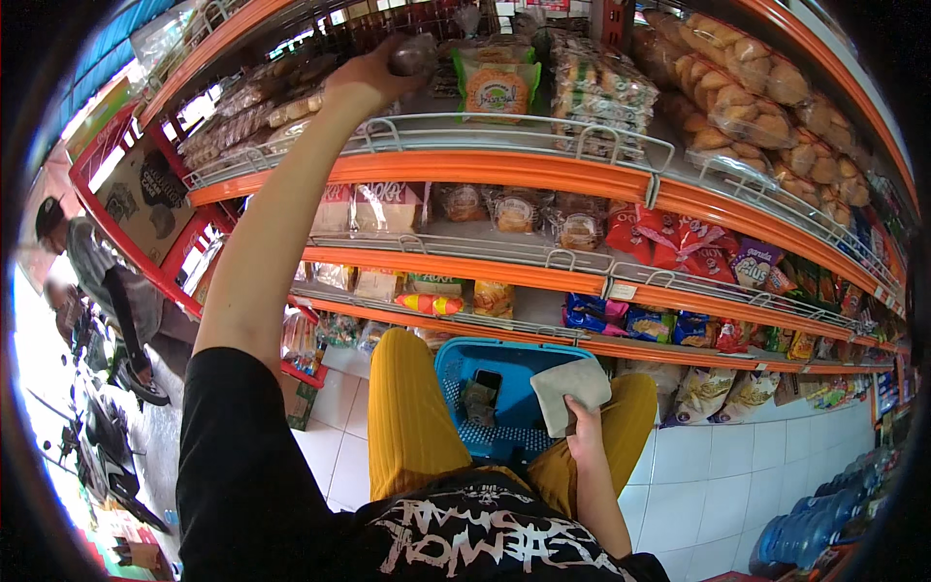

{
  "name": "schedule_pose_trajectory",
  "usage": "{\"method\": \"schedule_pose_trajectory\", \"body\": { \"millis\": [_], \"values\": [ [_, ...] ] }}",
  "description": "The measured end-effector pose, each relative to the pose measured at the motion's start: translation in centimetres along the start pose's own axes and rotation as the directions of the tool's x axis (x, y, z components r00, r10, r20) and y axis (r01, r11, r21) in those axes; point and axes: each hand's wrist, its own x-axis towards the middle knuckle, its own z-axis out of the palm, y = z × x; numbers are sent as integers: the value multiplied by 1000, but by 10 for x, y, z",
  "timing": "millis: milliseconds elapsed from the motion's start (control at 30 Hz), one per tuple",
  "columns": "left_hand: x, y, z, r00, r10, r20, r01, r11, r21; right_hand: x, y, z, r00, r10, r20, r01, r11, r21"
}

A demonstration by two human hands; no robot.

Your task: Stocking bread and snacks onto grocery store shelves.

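Stretched out over the top shelf (480,166), my left hand (367,76) has its fingers around a small round package in clear wrapping (413,54); blur hides what is inside. A green-edged packet of round crackers (497,86) stands just right of that hand. Low in front of my body, my right hand (584,431) grips a folded pale grey cloth (571,393) between thumb and fingers. The cloth hangs over the right side of a blue plastic basket (509,353) between my knees. Inside the basket lie a dark phone (486,382) and what look like banknotes (478,407).
A white wire guard (494,131) edges the top shelf. Bagged bread (742,109) is piled at right, with wrapped cakes (516,211) and red snack bags (676,240) below. Water jugs (793,535) stand at lower right. A person (109,269) is beside parked motorcycles (102,436) at left.
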Motion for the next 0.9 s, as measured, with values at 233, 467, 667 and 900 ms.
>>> {"method": "schedule_pose_trajectory", "body": {
  "millis": [233, 467, 667, 900],
  "values": [
    [-73, 76, -92, 936, -267, -230, 91, 814, -574, -2, 0, -6, 1000, 6, -22, -6, 1000, 17],
    [-129, 6, -11, 686, 107, -720, -486, 804, -344, -16, -28, -14, 995, -87, -41, 92, 985, 143],
    [-298, 40, 78, 969, -221, -114, -46, 293, -955, -17, -60, -46, 994, -104, -35, 107, 991, 79],
    [-451, 137, 329, 383, -227, 895, 790, -422, -445, 5, -54, -49, 974, -122, -190, 158, 969, 188]
  ]
}}
